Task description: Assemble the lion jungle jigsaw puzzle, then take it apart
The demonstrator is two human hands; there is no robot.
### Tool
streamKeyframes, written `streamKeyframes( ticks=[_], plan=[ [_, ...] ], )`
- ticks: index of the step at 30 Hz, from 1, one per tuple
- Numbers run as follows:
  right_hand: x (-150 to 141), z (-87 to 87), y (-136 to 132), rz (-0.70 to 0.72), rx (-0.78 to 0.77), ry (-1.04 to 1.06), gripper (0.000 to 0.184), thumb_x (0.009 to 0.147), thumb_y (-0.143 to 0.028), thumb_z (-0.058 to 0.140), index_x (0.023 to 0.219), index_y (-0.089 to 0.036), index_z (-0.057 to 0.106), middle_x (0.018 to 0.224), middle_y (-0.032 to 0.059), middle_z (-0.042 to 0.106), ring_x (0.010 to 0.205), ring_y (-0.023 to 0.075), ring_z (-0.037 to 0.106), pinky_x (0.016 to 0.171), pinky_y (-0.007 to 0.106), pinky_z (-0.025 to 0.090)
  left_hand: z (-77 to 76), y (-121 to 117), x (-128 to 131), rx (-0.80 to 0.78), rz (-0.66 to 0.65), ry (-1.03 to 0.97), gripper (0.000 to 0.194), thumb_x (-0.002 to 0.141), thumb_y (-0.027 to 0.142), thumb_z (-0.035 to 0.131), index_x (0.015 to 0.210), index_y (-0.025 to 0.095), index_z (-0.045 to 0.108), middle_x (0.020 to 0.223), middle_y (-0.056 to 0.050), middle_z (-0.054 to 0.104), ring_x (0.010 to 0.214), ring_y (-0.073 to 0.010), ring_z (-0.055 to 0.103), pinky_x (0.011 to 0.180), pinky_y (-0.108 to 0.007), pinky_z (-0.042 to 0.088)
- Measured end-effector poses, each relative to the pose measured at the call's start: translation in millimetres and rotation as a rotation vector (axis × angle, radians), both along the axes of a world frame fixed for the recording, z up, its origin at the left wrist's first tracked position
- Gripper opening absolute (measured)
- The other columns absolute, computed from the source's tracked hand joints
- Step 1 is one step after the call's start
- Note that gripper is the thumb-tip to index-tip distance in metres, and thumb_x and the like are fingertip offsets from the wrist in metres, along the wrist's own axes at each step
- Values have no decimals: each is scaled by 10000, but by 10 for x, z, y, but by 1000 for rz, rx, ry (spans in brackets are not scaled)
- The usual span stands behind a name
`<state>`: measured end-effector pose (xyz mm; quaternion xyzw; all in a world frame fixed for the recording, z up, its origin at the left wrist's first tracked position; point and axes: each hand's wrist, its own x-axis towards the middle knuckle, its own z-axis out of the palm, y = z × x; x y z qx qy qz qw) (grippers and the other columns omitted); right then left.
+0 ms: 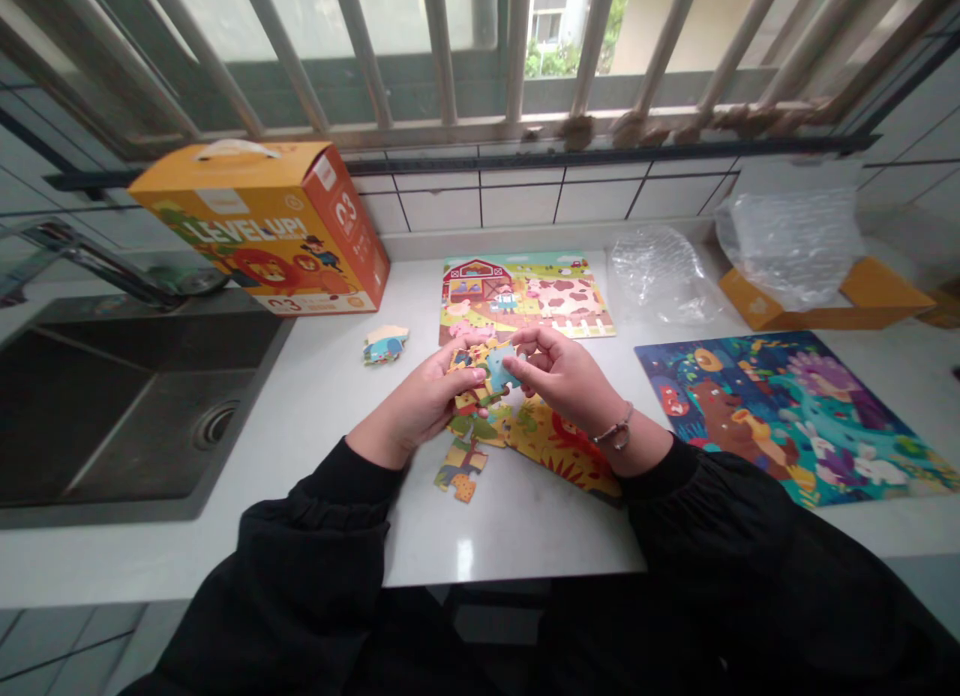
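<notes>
My left hand (420,401) is closed around a small stack of jigsaw pieces (466,368) held above the white counter. My right hand (562,376) pinches a light blue puzzle piece (501,368) against that stack; a bracelet sits on its wrist. Under my hands lies a partly joined yellow lion puzzle (559,446). Loose joined pieces (461,466) lie just below my left hand. Another small clump of pieces (385,344) rests to the left.
A finished farm puzzle (525,296) lies behind my hands, a finished bear puzzle (787,416) at the right. An orange puzzle box (270,226) stands back left beside a steel sink (120,406). Clear plastic wrap (660,276) and an orange tray (870,296) sit back right.
</notes>
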<state>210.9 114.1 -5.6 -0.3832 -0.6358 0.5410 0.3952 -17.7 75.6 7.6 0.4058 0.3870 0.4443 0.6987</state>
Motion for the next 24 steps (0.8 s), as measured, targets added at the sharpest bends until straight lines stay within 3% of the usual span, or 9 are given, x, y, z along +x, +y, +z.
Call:
streamKeyframes(
  ticks=[4,7,12,19,24],
  plan=[
    [-41,-33,-23,-13,142,-126,443,973,-572,853,1208,-241,675,919,-22,655,644,138,672,581,295,504,-48,41,0,226,71,250,482,922,403,952,1327,250,741,1465,-117,736,1253,-266,760,1016,-345,637],
    [-53,-28,-26,-26,315,-209,319,993,-438,852,1195,-243,700,958,-4,691,688,138,667,643,302,542,-69,80,-26,452,74,458,415,956,469,920,1267,264,739,1519,-119,705,1466,-316,646,1164,-422,572],
    [-13,-29,-1,-19,477,-309,218,978,-231,857,1101,-237,678,1077,25,716,764,146,702,732,319,584,-44,84,-48,512,-39,671,368,1042,521,802,1286,267,697,1349,-100,764,1231,-298,734,948,-399,620],
    [-14,-67,-5,92,402,-352,365,933,-128,867,1208,-240,656,1228,43,750,816,146,701,771,312,575,-40,108,-29,681,-151,793,194,1058,387,766,1157,248,673,1229,-77,761,1164,-285,711,1066,-442,543],
    [-28,-65,-11,108,389,-416,497,902,-85,879,1339,-254,715,1098,10,780,749,139,651,765,299,515,-120,151,-52,694,-89,912,345,975,402,872,1102,246,591,1157,-75,709,1101,-300,669,973,-437,526]
  ],
)
